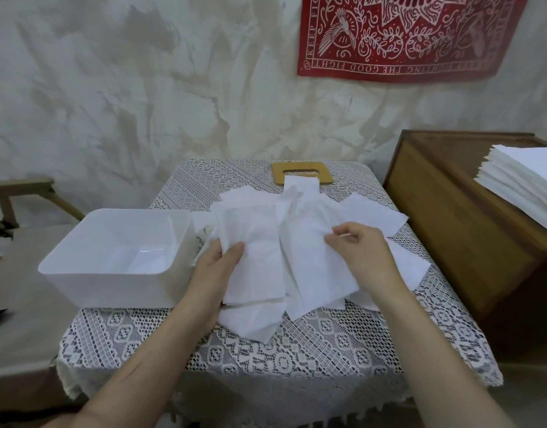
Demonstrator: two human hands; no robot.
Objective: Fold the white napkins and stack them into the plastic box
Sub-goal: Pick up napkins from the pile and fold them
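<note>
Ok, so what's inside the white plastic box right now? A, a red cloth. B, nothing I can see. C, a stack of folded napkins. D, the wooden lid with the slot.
B: the plastic box shows only its bare white floor, while the napkins lie loose on the lace cloth beside it.

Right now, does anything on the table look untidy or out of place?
Yes. The white napkins lie in a loose, crumpled, overlapping heap on the lace cloth, none visibly folded, and the plastic box beside them looks empty. One napkin lies across the wooden lid at the back. Nothing looks spilled.
</note>
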